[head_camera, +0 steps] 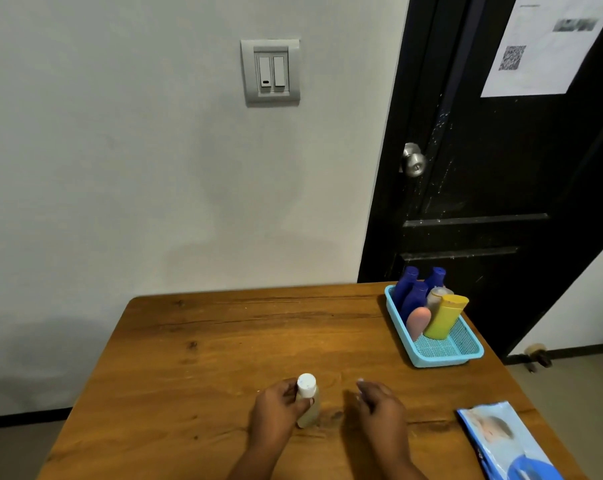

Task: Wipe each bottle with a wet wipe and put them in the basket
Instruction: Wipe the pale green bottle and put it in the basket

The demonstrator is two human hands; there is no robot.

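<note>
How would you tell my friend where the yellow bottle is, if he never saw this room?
Find the wooden table, then the blue basket on its far right corner, beside the black door. The yellow bottle sits at the front of the bunch inside, just beside the pink bottle. It is the only yellow one; the rest are dark blue, pink or pale.

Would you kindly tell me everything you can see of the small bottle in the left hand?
The small bottle has a white round cap and a translucent, pale yellowish, plastic-looking body. It stands roughly upright on the wooden table, near the front edge. The left hand grips it just below the cap.
</note>
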